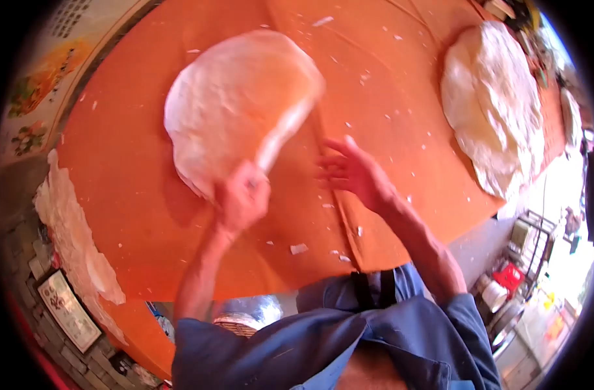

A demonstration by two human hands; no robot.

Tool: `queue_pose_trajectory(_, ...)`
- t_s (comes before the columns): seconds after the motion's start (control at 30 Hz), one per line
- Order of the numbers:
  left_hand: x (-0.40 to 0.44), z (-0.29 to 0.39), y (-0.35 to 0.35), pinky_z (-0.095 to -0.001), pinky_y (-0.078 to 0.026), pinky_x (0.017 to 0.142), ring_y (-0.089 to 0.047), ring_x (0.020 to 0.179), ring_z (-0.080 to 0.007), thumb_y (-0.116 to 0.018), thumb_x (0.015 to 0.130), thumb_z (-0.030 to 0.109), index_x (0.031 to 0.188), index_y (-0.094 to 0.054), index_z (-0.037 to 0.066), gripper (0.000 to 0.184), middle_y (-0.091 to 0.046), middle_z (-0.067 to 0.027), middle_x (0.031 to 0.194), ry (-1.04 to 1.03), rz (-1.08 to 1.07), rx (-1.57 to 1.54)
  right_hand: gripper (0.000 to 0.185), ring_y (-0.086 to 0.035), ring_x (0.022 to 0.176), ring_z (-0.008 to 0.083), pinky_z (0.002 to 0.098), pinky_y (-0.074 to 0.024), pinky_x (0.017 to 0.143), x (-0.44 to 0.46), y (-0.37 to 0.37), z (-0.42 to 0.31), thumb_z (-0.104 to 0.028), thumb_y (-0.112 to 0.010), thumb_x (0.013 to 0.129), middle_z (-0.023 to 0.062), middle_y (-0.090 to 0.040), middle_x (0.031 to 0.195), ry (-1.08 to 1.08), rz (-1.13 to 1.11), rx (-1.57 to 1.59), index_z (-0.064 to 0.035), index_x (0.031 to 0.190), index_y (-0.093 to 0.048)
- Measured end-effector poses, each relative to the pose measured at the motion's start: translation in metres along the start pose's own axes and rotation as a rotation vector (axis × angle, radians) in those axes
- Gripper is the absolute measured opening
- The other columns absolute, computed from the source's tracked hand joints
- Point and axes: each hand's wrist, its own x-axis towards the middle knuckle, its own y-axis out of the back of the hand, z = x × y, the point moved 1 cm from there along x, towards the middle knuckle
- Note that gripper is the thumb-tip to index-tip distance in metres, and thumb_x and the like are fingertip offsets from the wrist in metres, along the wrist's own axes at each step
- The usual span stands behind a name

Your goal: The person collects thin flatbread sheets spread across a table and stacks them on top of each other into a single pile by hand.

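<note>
A thin, pale, round flatbread sheet (232, 104) is over the orange tabletop (375, 78), its right edge curled up. My left hand (245, 195) is closed on its near edge, fingers pinched together. To the right of the sheet, my right hand (355, 172) hovers above the table, somewhat blurred, with fingers apart and nothing in it. A gap separates that hand from the sheet.
A wrinkled pile of similar sheets (495, 110) lies at the table's right side. Torn pale sheet material (79, 234) hangs along the left edge. White scraps (299, 249) dot the tabletop. A metal rack (537, 234) stands beyond the right edge.
</note>
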Motion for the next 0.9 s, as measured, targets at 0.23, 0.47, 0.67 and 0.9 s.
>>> queue_pose_trajectory(0.23,-0.048,0.024,-0.083,-0.0374,-0.052,0.081,-0.064,0.091,-0.0344,-0.076,0.083,0.029,0.106,-0.063,-0.003,0.042,-0.065,-0.0172,0.101,-0.197,0.062,-0.133,0.042,-0.066,0.096,0.0175,0.0363,-0.0572,0.081,-0.015,0.003,0.024,-0.032,-0.058,0.1,0.0078,-0.066,0.111,0.175,-0.075,-0.126,-0.0046,0.131,-0.053)
queue_pose_trajectory(0.47,-0.027,0.032,-0.09,-0.0345,-0.052,0.082,-0.065,0.09,-0.0235,-0.08,0.083,0.023,0.107,-0.065,-0.003,0.039,-0.067,-0.0132,0.099,-0.044,-0.016,-0.245,0.038,-0.066,0.096,0.0178,0.0336,-0.0593,0.073,-0.007,0.008,0.034,-0.015,-0.067,0.094,0.0089,-0.067,0.107,0.352,-0.191,-0.082,-0.002,0.128,-0.055)
queue_pose_trajectory(0.67,-0.024,0.01,-0.09,-0.0297,-0.051,0.084,-0.062,0.098,-0.0135,-0.072,0.091,0.023,0.122,-0.06,-0.002,0.042,-0.066,-0.0065,0.109,-0.023,-0.07,-0.346,0.029,-0.068,0.091,0.0191,0.0344,-0.0602,0.074,0.018,0.021,0.056,-0.006,-0.069,0.09,0.0075,-0.069,0.104,0.491,-0.089,-0.06,-0.0027,0.119,-0.063)
queue_pose_trajectory(0.9,-0.051,0.054,-0.086,-0.0334,-0.05,0.083,-0.061,0.095,-0.0201,-0.059,0.088,0.004,0.12,-0.057,-0.005,0.033,-0.064,-0.01,0.105,0.041,0.043,-0.222,0.028,-0.062,0.087,0.0112,0.0298,-0.053,0.075,-0.051,0.007,0.031,-0.007,-0.066,0.085,0.0033,-0.069,0.092,0.626,-0.032,-0.483,0.0012,0.112,-0.064)
